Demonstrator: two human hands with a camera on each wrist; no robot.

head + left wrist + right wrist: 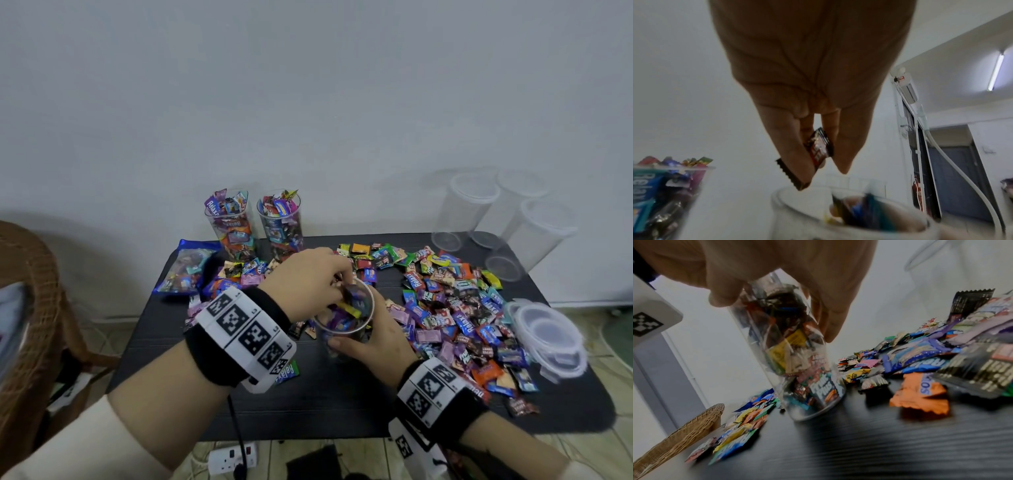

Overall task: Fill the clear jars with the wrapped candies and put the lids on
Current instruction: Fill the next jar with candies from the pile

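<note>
Your right hand (373, 342) wraps the clear jar (797, 344) at desk centre, steadying it upright while your left hand (813, 78) pinches dark-wrapped candies (819, 146) just above its mouth. Loose candies (455, 308) sprawl toward three o'clock on the black desk (342, 404); two brimming jars (255, 224) wait lidless at twelve by the white wall, lids (548, 332) stacked at three.

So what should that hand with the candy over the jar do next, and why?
Probably just let go. The left hand pinches a dark wrapped candy right above the open mouth of the jar, which the right hand grips to steady it on the table. The jar looks nearly full, and no lid is on it yet.
</note>
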